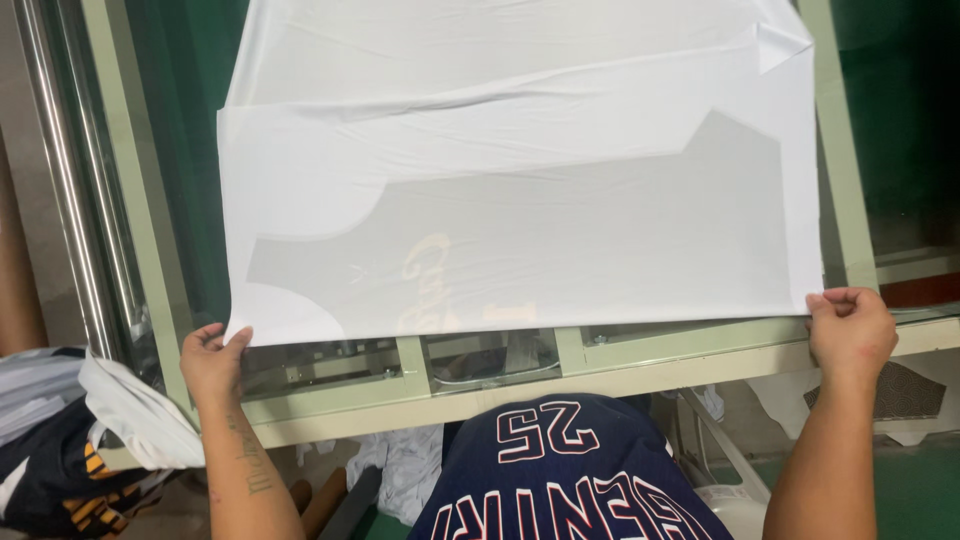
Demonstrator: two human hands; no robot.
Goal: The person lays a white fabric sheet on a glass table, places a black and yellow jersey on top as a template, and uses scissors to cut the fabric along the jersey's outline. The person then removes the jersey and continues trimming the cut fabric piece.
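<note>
**Two hands hold the near corners of a big white sheet**

A big white sheet (520, 190) lies flat on a pale green machine frame (600, 365). The sheet is the thing to look at, so every place here is told from it.

The sheet's long side runs from left to right. Its near edge runs along the frame's near rail, close to the person. The far edge is at the top of the view, and its far right corner is folded over.

The left hand (212, 360) is at the sheet's near left corner. Its fingers are closed on that corner in a pinch. The right hand (850, 330) is at the sheet's near right corner. Its fingers curl tight over the edge there. Both hands touch the sheet, and neither one is closer than the other. All of the sheet stretches away from the hands, toward the far side of the frame.

A grey shape (560, 240) shows through the sheet, wide like the sheet is. Some faint yellow marks show low down near the middle.

Below the sheet's near edge is the person's dark blue jersey (570, 470). Past the near left corner, a pile of clothes (80, 440) sits off to the side.
</note>
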